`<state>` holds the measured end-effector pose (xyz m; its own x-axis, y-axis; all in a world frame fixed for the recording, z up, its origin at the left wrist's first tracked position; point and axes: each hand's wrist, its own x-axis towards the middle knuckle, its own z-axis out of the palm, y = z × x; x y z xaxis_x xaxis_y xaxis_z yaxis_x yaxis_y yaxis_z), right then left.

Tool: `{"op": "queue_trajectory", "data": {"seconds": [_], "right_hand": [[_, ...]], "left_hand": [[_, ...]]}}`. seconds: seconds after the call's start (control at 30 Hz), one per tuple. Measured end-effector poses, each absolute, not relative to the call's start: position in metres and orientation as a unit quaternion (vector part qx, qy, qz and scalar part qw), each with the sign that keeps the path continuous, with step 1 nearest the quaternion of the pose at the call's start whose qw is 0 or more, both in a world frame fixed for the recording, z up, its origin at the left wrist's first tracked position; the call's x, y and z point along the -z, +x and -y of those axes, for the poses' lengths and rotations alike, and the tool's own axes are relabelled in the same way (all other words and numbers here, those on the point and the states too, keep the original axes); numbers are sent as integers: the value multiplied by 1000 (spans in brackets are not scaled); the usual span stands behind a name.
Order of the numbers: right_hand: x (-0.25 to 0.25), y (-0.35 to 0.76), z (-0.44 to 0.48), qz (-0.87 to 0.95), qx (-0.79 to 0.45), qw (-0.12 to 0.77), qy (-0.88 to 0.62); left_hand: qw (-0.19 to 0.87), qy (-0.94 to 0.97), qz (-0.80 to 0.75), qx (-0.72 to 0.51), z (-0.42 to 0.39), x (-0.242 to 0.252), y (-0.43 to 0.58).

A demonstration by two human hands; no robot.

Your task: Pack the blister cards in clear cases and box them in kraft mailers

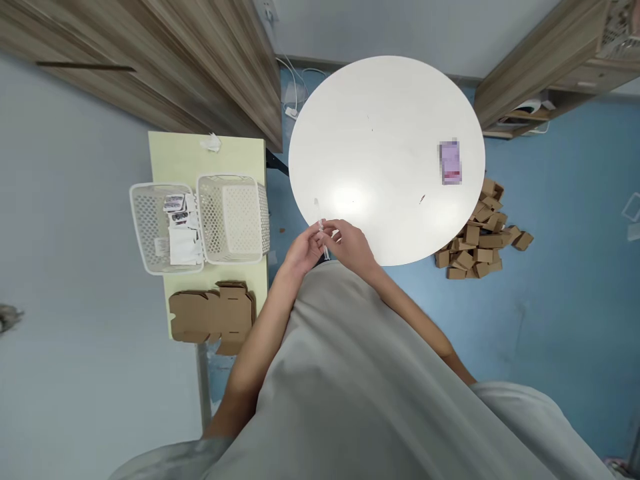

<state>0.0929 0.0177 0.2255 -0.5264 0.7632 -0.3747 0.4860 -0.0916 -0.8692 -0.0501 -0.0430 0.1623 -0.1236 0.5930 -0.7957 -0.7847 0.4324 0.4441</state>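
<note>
My left hand and my right hand meet just in front of my body, over the near edge of the round white table. Between their fingertips is a thin, clear-and-white strip; it is too small to tell what it is. Its upper end pokes out above the fingers toward the table, and its lower end hangs below them. The fingers of both hands are closed around its middle and hide that part. Further off, at the table's right side, lies a blurred purple packet.
To the left, a pale yellow-green table carries two white plastic baskets, one with small packets and white papers inside. Flattened brown cardboard lies nearer me. Several small brown boxes are heaped on the blue floor at right.
</note>
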Motion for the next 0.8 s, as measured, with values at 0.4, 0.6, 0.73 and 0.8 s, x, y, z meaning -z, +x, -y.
{"op": "queue_trajectory", "data": {"seconds": [0.4,0.6,0.73,0.8], "right_hand": [[-131,109,-43,556,-605,98,-561],[-53,90,-70,432,-680,128,-578],[-19,71,-80,436,-660,109,-602],[-7,64,-83,447,-647,93,-611]], "left_hand": [[596,-127,-600,-518,36,-142,-46],[506,-151,-678,-511,38,-132,-46],[485,-126,-672,-545,74,-140,-47],[468,-137,-679,-549,97,-144,-45]]}}
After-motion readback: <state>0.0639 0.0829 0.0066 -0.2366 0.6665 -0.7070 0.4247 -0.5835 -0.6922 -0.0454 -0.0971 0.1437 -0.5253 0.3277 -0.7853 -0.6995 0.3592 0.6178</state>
